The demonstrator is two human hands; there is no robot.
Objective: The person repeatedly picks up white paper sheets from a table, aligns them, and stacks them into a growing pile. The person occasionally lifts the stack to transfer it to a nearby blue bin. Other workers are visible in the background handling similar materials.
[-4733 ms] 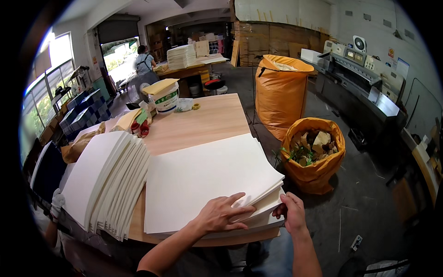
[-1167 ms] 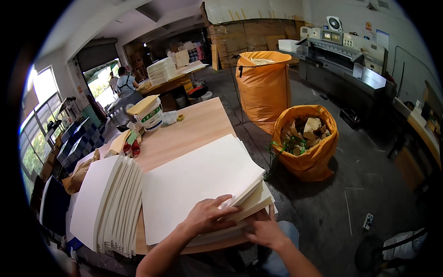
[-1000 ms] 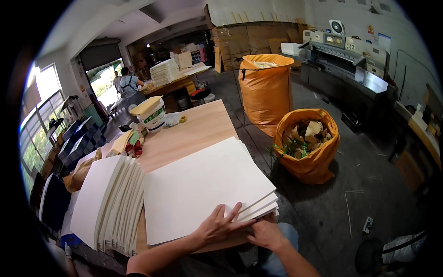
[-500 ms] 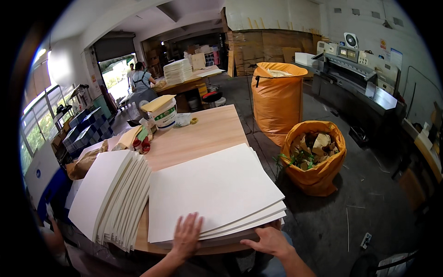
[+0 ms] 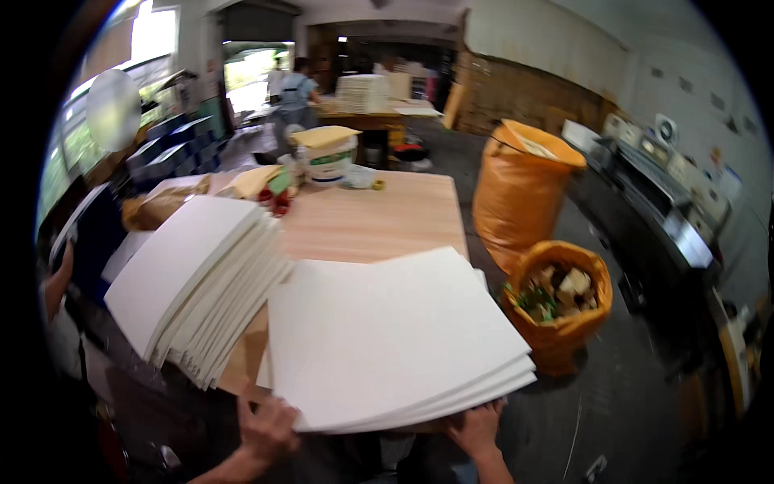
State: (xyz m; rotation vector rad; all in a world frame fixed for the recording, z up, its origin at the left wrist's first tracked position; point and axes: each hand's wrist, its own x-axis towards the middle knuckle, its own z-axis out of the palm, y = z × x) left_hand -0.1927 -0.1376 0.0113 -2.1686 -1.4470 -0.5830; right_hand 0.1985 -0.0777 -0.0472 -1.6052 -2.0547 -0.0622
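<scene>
In front of me a stack of large white paperboard sheets (image 5: pixel 395 339) lies on the wooden table, its near edge jutting toward me and the layers fanned at the right corner. My left hand (image 5: pixel 268 426) is closed at the near left corner, fingers curled against the edge. Under the near right edge, my right hand (image 5: pixel 477 426) grips the same sheets; its fingertips are partly hidden beneath them. To the left leans a thick pile of similar white sheets (image 5: pixel 197 270), stepped in many layers.
The wooden table (image 5: pixel 379 214) carries a white bucket (image 5: pixel 326 157), a yellow tape roll (image 5: pixel 378 185) and brown paper (image 5: pixel 165 206). Orange sacks, one tall (image 5: pixel 520 194) and one holding scraps (image 5: pixel 556 323), stand right. Another person's arm (image 5: pixel 58 282) shows at far left; a person (image 5: pixel 297 93) stands behind.
My left hand has moved from lying flat on top to the near left corner. My right hand has gone further under the edge. The sheets sit turned slightly, and the view has swung left.
</scene>
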